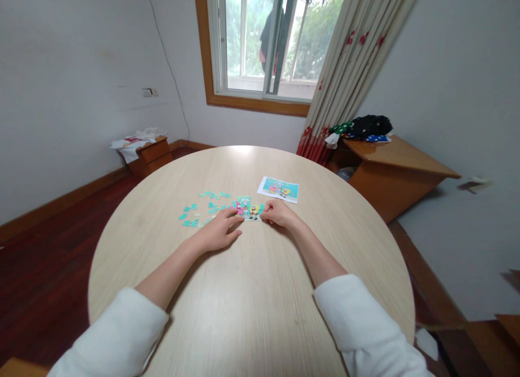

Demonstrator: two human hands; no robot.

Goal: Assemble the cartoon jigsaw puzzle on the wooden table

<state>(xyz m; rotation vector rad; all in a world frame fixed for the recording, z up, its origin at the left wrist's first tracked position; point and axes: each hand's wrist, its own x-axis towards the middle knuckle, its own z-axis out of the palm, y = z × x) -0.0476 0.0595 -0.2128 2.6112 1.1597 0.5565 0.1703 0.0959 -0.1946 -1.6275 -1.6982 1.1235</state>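
Note:
A partly joined jigsaw puzzle (254, 209) with cartoon figures, yellow and pink on teal, lies flat on the round table. My left hand (219, 229) rests at its lower left edge, fingers spread and fingertips touching the puzzle. At the right edge, my right hand (277, 212) is closed in a pinch on a small puzzle piece, mostly covered by the fingers. Loose teal puzzle pieces (190, 223) are scattered to the left of the joined part. Just behind my right hand lies a printed reference picture (280, 189) with similar cartoon figures.
The round wooden table (227, 312) has a curved edge all round. A brown cabinet (398, 157) with clothes (368, 128) on it stands at the right, and a small drawer unit (156, 154) at the left. Beyond are a window and a curtain (349, 57).

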